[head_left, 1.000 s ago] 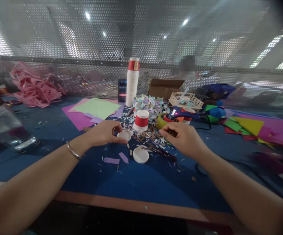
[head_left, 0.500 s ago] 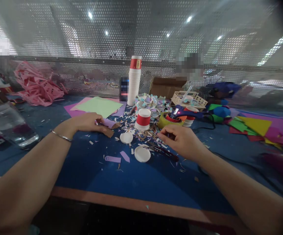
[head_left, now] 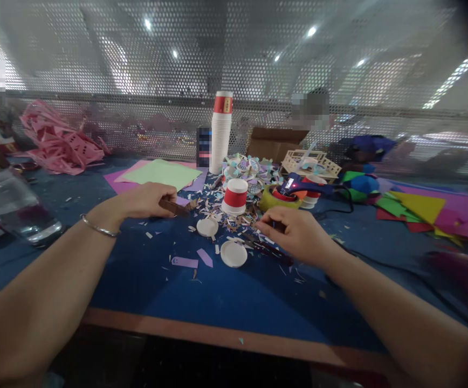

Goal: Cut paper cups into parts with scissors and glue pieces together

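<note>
Between the thumb and fingers of my left hand (head_left: 149,199) is a brown piece of cardboard (head_left: 174,207), its free end pointing right. A purple paper piece (head_left: 183,201) shows just behind it. My right hand (head_left: 288,229) is curled with thumb and fingertips together; whatever it may pinch is too small to make out. Partly under that hand lies a pair of dark scissors (head_left: 272,251). Between my hands stands an upside-down red and white paper cup (head_left: 234,197). Two white discs, a nearer one (head_left: 234,254) and a farther one (head_left: 207,227), lie in front of it.
Paper scraps litter the middle. Behind stand a tall stack of paper cups (head_left: 220,140) and a pile of cut-outs (head_left: 250,167). A glue gun (head_left: 298,185) rests on a yellow tape roll (head_left: 276,200). Coloured sheets (head_left: 161,173) lie left; a water container (head_left: 19,207) stands far left.
My left hand has lifted and turned the cardboard, which now shows edge-on, while the purple piece lies lower behind it. My right hand has barely moved.
</note>
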Demonstrator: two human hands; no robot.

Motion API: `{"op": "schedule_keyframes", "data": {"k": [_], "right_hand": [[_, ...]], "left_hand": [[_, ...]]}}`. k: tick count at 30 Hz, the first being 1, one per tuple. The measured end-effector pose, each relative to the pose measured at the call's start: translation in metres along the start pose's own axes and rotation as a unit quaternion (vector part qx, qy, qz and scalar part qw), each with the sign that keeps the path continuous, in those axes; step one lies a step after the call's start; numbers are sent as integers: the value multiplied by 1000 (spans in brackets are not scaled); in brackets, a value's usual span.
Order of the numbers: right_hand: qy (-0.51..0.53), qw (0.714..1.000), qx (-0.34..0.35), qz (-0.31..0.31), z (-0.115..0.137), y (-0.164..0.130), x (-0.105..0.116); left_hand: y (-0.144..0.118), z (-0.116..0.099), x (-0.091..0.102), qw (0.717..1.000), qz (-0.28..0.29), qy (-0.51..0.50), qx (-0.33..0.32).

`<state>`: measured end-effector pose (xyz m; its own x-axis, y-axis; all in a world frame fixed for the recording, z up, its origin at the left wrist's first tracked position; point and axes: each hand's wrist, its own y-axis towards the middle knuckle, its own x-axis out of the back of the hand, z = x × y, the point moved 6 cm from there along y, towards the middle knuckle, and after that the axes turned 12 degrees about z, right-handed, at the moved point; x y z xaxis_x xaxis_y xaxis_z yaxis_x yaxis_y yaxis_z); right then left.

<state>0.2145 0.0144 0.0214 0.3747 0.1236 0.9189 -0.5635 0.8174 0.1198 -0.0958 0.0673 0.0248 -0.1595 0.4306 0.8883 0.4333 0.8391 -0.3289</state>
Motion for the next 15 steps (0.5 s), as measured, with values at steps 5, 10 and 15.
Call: {"op": "schedule_keyframes", "data": {"k": [5,10,15], "right_hand": [[31,999,12,-4,10,0,-2],[90,996,23,14,29,0,-10],[110,991,53,54,43,1,-21]], "left_hand": [[-6,-29,-1,997,-21,-60,-51],[-9,-77,-28,976,56,-143,-156],[-17,-110,-43,959,65,-197,-194]]}}
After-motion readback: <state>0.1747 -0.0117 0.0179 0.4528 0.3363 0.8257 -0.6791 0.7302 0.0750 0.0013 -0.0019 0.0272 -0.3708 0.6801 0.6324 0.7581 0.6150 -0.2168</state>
